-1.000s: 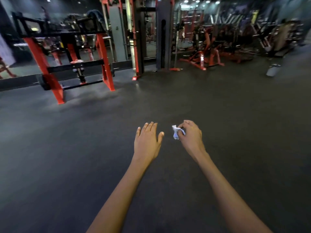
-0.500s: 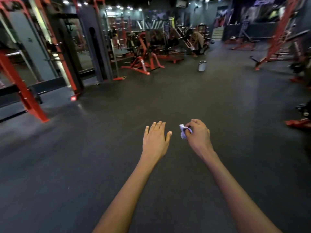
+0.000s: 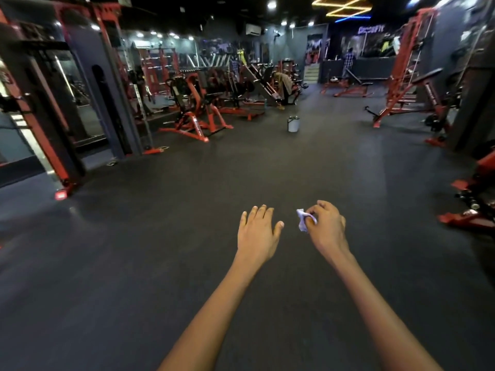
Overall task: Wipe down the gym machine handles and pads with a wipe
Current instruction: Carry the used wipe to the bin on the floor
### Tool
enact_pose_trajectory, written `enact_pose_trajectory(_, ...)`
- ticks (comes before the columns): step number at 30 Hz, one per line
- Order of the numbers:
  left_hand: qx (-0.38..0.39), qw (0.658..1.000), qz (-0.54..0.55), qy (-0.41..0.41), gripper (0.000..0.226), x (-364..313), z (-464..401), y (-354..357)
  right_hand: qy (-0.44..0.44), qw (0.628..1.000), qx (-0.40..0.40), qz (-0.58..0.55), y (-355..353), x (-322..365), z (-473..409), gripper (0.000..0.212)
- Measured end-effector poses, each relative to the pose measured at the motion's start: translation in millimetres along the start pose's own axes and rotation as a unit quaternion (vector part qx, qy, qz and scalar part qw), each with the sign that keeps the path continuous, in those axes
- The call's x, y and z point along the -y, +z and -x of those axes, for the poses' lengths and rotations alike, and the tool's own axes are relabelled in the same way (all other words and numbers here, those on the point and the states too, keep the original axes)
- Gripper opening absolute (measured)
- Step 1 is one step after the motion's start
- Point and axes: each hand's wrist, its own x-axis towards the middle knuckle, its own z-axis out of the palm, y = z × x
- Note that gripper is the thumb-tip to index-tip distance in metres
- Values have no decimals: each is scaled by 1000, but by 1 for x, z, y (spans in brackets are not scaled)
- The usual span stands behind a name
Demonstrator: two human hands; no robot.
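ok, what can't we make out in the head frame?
- Wipe: mostly hidden inside the right hand; size and wetness unknown.
- Left hand: palm faces down, underside unseen.
- Bucket: far off, contents not visible.
- Machine at right edge: cut off by the frame, handles and pads not visible.
- Far machines: blurred and small; which have been wiped can't be judged.

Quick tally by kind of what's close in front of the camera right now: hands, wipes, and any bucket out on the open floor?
Hands: 2, the left hand open and empty, the right hand pinching the wipe.
Wipes: 1, the white wipe.
Buckets: 1, a pale bucket standing alone on the dark floor.
Total: 4.
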Motion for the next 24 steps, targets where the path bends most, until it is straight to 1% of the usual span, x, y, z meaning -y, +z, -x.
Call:
enact_pose_trajectory(7, 5, 1000, 1, -13, 53, 2, -187, 57, 3, 999, 15, 37, 69, -70, -174, 13)
enact_pose_trajectory(13, 11, 1000, 11, -2, 53, -8, -379, 120, 5, 998, 14, 60, 123, -142, -346, 17)
enact_pose_trajectory(19, 23, 999, 8, 20, 53, -41, -566, 167, 17, 997, 31, 74, 151, -207, -516, 19)
enact_pose_trajectory(24, 48, 998, -9, 32, 54, -73, -700, 220, 35, 996, 30, 73, 175, -285, -641, 14)
